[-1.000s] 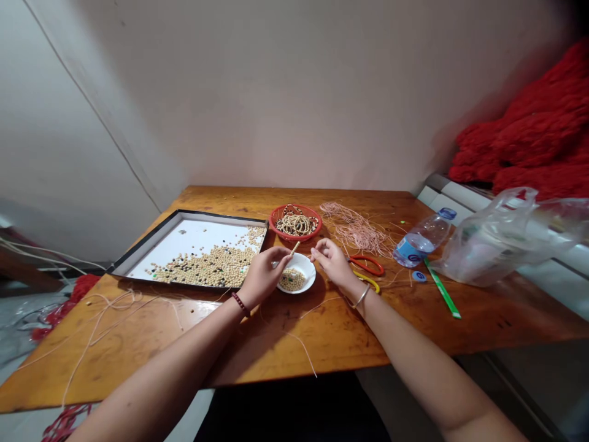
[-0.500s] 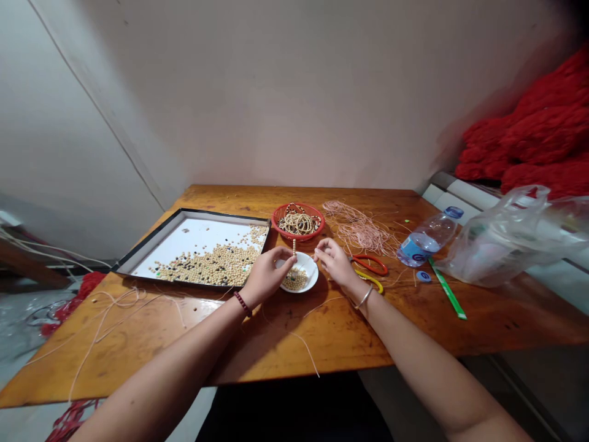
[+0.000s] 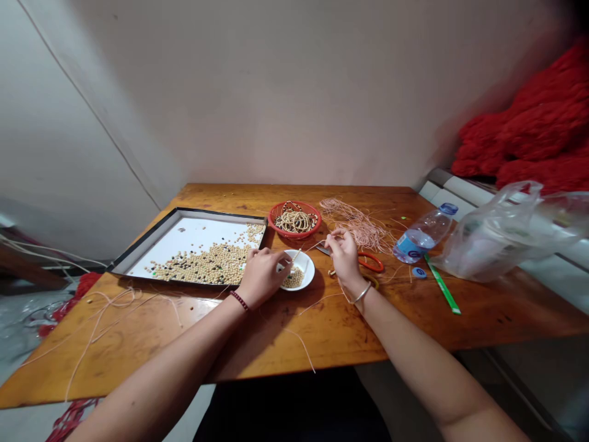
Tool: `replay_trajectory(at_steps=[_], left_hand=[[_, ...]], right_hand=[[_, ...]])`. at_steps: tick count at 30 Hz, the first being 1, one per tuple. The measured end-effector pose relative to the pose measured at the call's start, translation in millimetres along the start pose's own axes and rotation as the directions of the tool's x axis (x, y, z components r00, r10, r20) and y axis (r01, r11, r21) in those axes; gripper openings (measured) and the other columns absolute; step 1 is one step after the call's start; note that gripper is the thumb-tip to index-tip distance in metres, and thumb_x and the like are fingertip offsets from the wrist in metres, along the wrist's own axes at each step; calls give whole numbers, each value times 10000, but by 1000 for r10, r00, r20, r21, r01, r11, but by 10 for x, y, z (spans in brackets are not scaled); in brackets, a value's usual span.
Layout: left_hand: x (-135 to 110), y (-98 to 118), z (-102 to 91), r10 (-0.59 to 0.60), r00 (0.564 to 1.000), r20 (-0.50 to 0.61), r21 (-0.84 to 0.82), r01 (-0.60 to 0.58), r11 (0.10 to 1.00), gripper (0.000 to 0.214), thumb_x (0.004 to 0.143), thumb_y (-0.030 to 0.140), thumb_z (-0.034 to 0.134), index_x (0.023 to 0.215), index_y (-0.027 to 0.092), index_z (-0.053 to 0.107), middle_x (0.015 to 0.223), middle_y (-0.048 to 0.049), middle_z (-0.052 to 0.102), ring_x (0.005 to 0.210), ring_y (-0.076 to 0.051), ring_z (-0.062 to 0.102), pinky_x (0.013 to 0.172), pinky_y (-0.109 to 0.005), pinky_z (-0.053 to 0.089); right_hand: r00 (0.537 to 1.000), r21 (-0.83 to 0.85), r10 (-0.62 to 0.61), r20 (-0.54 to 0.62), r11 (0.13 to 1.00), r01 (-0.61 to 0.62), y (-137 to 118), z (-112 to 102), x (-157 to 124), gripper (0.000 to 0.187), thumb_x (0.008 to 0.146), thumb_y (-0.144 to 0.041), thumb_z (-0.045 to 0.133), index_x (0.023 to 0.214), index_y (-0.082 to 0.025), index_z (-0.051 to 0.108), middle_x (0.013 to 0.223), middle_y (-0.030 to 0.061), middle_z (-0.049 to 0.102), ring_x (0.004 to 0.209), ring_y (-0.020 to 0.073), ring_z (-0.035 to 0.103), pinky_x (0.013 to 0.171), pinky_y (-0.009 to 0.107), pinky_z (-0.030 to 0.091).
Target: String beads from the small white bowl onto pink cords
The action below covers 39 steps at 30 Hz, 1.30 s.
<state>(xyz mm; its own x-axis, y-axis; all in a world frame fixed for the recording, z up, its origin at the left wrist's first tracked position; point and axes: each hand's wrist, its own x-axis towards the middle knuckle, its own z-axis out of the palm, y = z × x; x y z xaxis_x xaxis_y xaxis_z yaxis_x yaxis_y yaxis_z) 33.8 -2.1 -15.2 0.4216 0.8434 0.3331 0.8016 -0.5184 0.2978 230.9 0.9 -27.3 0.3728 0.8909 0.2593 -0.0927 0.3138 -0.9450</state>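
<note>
My left hand is closed at the left rim of a small white dish. Its fingertips pinch a short row of tan beads, tilted up to the right. Loose tan beads lie in the dish. To the dish's right, my right hand is raised, thumb and forefinger pinched on a thin cord that runs toward the beads. A few beads show below the right hand's curled fingers. Behind this hand, orange-handled scissors are partly hidden.
A black-edged tray of loose beads stands left. A red basket of strung beads and a pink cord tangle lie behind. At right are a water bottle, blue cap, green strip and plastic bag.
The row of beads has tipped from upright to slanting right. My right hand has risen slightly, its fingers now pinching the cord, which is drawn out between the hands. The view has shifted slightly.
</note>
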Motion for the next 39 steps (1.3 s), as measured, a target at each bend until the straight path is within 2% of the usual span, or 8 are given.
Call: replay_trajectory(at_steps=[4, 12, 16, 20, 24, 27, 31, 39], left_hand=[[14, 18, 18, -22, 1000, 0, 21, 22, 1000, 158, 832, 341, 561, 847, 244, 685, 781, -29, 708, 806, -226, 582, 780, -357, 322], [88, 124, -28, -30, 996, 80, 261, 8, 965, 202, 821, 335, 550, 771, 205, 698, 690, -98, 683, 800, -271, 600, 754, -380, 348], [151, 160, -34, -30, 993, 117, 311, -8, 950, 206, 807, 325, 555, 714, 199, 688, 685, -107, 687, 793, -276, 618, 757, -387, 355], [180, 160, -57, -55, 991, 124, 324, 11, 946, 197, 799, 331, 570, 722, 194, 689, 709, -110, 698, 791, -267, 639, 780, -378, 370], [185, 187, -170, -74, 995, 72, 229, 56, 972, 242, 877, 282, 467, 820, 184, 681, 750, -103, 711, 742, -244, 656, 773, -369, 400], [188, 237, -236, -2, 1000, -9, -47, 2, 999, 274, 923, 316, 426, 1012, 198, 657, 908, -92, 725, 827, -220, 667, 770, -324, 438], [177, 269, -231, 66, 994, 82, -343, -34, 939, 312, 888, 417, 513, 1047, 202, 676, 875, -59, 734, 781, -185, 676, 722, -268, 473], [45, 109, -347, 9, 1000, -2, -244, -9, 970, 246, 893, 361, 521, 842, 192, 692, 807, -40, 723, 726, -166, 643, 683, -252, 439]], right_hand=[[997, 1, -40, -67, 999, 40, -58, -20, 21, 205, 768, -330, 579, 842, -219, 423, 662, -31, 509, 612, 119, 500, 548, 243, 367], [1000, 65, -13, 15, 998, 12, -81, 4, 21, 221, 765, -348, 601, 847, -217, 442, 653, -31, 516, 608, 125, 505, 553, 251, 378], [986, 68, 95, 135, 992, -105, -81, 24, 24, 241, 726, -359, 613, 836, -216, 454, 631, -37, 522, 516, 104, 441, 466, 235, 300], [930, 71, 230, 287, 963, -260, -82, 47, 22, 306, 676, -389, 641, 842, -206, 461, 600, -60, 531, 402, 52, 289, 406, 211, 159], [889, 43, 269, 371, 951, -306, -55, 74, 3, 326, 658, -402, 651, 836, -199, 468, 569, -70, 541, 376, 38, 261, 396, 194, 122], [880, 21, 235, 413, 963, -267, -34, 88, -20, 305, 667, -398, 657, 823, -196, 490, 554, -62, 549, 386, 48, 307, 394, 189, 160], [864, 8, 177, 472, 979, -204, -20, 100, -45, 289, 691, -408, 666, 818, -196, 515, 587, -46, 572, 418, 64, 380, 408, 191, 228], [872, -154, 82, 483, 988, -7, 41, 19, -11, 430, 852, -591, 459, 839, -189, 610, 581, -1, 603, 474, 111, 470, 471, 228, 350]])
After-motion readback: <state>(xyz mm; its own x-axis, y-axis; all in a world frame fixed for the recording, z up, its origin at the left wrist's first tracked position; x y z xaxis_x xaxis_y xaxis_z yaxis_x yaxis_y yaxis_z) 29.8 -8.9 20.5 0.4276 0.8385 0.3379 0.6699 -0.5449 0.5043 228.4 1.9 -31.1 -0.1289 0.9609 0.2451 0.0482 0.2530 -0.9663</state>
